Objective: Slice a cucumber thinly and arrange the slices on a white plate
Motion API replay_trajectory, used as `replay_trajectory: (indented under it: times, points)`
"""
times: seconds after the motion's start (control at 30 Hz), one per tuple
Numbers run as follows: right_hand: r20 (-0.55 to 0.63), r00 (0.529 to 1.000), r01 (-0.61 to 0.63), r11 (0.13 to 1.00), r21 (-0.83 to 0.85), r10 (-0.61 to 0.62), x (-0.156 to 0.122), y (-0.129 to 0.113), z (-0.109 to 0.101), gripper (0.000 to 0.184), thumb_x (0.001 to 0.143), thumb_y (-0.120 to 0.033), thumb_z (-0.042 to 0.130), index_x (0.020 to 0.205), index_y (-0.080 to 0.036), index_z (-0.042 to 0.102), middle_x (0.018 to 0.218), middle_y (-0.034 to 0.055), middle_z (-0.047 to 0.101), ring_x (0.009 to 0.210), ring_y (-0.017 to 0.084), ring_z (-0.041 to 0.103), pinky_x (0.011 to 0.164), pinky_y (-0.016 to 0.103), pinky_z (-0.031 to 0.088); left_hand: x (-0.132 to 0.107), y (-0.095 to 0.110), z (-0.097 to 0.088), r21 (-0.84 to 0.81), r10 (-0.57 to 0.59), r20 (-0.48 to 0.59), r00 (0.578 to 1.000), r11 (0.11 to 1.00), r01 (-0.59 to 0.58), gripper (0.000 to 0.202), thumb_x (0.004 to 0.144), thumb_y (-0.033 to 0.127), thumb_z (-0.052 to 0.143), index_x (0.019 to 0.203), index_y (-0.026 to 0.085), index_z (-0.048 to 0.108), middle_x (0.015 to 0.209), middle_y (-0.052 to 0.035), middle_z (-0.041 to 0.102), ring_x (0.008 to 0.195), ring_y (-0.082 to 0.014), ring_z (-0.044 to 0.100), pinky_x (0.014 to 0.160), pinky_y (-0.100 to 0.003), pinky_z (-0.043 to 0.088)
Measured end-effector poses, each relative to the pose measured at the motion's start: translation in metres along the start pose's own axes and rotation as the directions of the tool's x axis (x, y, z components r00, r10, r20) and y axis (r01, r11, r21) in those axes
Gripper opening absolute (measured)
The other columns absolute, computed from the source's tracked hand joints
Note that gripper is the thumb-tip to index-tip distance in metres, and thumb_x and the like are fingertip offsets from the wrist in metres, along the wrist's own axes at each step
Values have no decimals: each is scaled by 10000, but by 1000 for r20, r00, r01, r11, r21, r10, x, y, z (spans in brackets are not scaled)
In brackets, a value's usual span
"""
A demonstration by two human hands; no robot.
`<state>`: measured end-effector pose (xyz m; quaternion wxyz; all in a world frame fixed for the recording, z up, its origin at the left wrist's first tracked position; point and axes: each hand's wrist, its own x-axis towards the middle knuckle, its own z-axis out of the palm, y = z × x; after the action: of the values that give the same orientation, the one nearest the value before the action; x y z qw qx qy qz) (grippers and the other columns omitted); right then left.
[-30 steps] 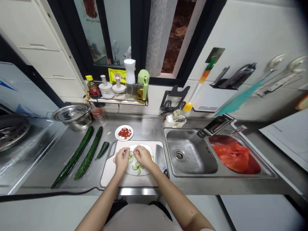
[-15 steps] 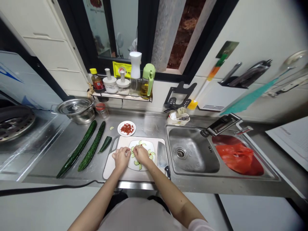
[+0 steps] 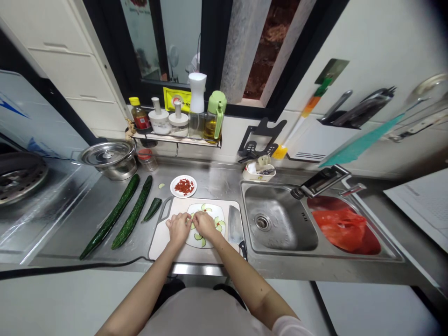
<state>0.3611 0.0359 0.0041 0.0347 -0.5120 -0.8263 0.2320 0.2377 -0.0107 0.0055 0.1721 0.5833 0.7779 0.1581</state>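
My left hand [image 3: 179, 229] and my right hand [image 3: 204, 225] meet over the left part of a white plate [image 3: 210, 240], fingertips pinched close together. Pale green cucumber slices [image 3: 199, 241] lie on the plate in small fans, a few with a red bit among them. A slice shows just beneath my fingertips; whatever they pinch is hidden. The plate rests on a light cutting board [image 3: 164, 242]. Along the board's right side lies a cleaver [image 3: 234, 225] with a black handle. Beyond the board stands a small white dish [image 3: 174, 191] holding red dried berries [image 3: 184, 186].
Two long cucumbers [image 3: 112, 214] and a cut cucumber end [image 3: 152, 209] lie left of the board. Behind them are a lidded steel pot [image 3: 115, 163] and a red-capped jar [image 3: 147, 161]. At right is a sink [image 3: 283, 228] with a faucet [image 3: 320, 182] and a red plastic bag [image 3: 339, 228].
My fingertips have drawn slightly closer together over the plate. The view has shifted a little; the plate, board and cleaver stay put.
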Motion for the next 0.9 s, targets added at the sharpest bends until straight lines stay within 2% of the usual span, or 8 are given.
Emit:
replay_trajectory:
  times: [0.9]
  points:
    - [-10, 1000, 8, 1000, 1, -8, 0, 4, -3, 186, 907, -242, 457, 915, -194, 637, 985, 53, 643, 892, 153, 547, 693, 234, 334, 2, 0, 3, -8, -4, 2, 1000, 1000, 4, 198, 863, 328, 520, 959, 241, 671, 983, -70, 657, 980, -262, 503, 811, -379, 260]
